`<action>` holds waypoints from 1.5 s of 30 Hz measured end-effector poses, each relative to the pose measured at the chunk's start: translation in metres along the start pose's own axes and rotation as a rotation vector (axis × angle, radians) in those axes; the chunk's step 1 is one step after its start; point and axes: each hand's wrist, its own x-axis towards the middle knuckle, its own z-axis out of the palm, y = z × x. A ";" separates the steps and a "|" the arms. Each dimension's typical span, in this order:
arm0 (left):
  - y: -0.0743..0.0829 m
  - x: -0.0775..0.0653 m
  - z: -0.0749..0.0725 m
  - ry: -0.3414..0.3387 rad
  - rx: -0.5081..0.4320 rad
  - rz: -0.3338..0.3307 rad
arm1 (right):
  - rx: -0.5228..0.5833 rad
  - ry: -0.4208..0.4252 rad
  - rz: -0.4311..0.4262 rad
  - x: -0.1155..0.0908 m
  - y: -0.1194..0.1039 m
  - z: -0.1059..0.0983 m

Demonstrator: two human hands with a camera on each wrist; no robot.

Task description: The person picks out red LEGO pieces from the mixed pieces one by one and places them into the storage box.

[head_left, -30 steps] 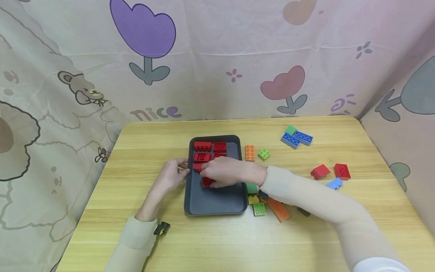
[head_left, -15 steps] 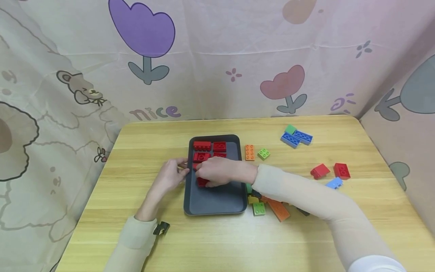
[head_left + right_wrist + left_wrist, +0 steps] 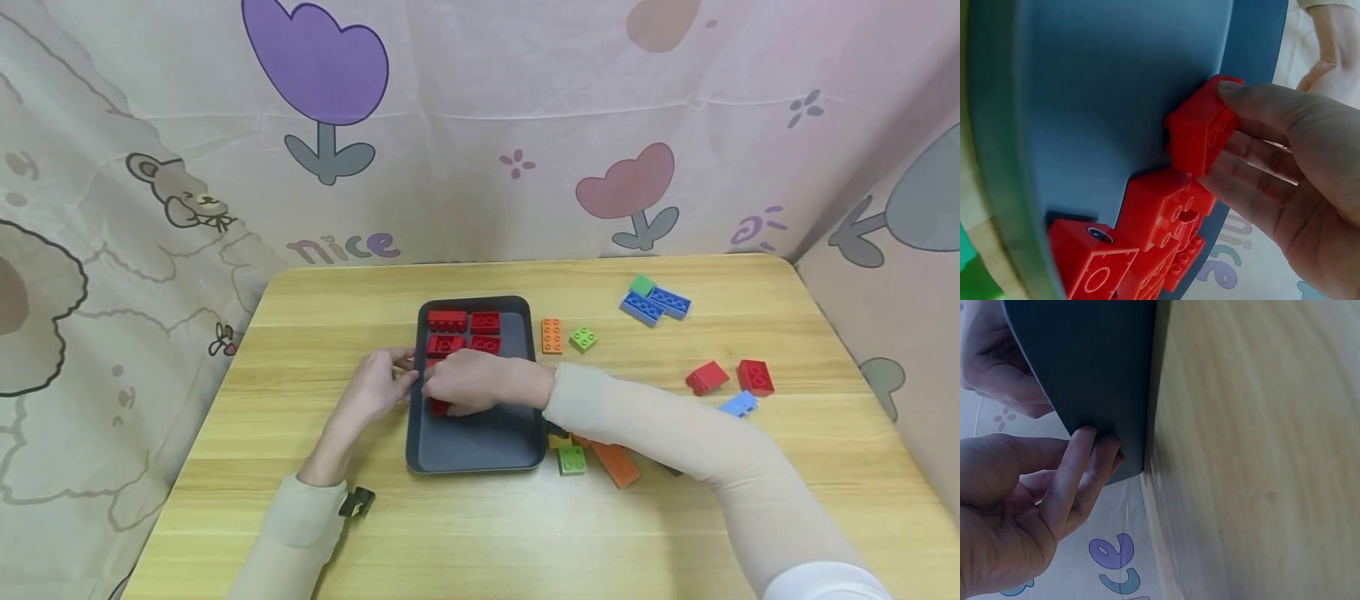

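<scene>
My right hand (image 3: 480, 382) reaches over the dark grey tray (image 3: 480, 446) and pinches a red toy brick (image 3: 1200, 128) between thumb and fingers. In the right wrist view that brick is tilted, close to the tray's long side wall and right by another red brick (image 3: 1154, 203). Several more red bricks (image 3: 447, 321) lie in rows in the tray's far half, partly hidden by the hand. Outside the tray, my left hand (image 3: 381, 385) touches its left side. The left wrist view shows the left fingertips (image 3: 1085, 432) against the tray's outer wall (image 3: 1100, 369).
Right of the tray lie an orange brick (image 3: 552, 337) and a lime green brick (image 3: 582, 338). A mixed pile with a long orange brick (image 3: 617, 465) is partly under the right sleeve. Farther right are blue bricks (image 3: 642, 308) and two red bricks (image 3: 754, 377).
My right hand has moved left inside the tray, carrying the red brick toward the left wall. My left hand has stayed at the tray's side.
</scene>
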 end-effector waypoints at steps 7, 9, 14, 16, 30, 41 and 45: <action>0.001 0.000 0.000 -0.004 -0.007 -0.007 | -0.034 0.011 -0.006 0.001 -0.002 0.000; 0.001 0.000 0.000 -0.005 -0.006 -0.009 | -0.036 0.009 -0.004 0.001 -0.002 0.001; 0.001 0.001 -0.001 -0.007 0.002 -0.017 | -0.057 0.007 -0.006 0.002 -0.004 0.002; 0.001 0.001 0.000 -0.008 0.005 -0.021 | -0.064 0.007 -0.006 0.003 -0.005 0.003; 0.000 0.001 0.000 -0.008 -0.006 -0.012 | -0.066 0.005 -0.003 0.004 -0.007 0.003; 0.001 0.000 -0.001 -0.006 -0.001 -0.022 | -0.076 0.034 -0.019 -0.003 -0.004 0.005; 0.000 0.000 0.000 0.001 0.003 -0.019 | -0.064 0.042 -0.020 -0.009 -0.003 0.005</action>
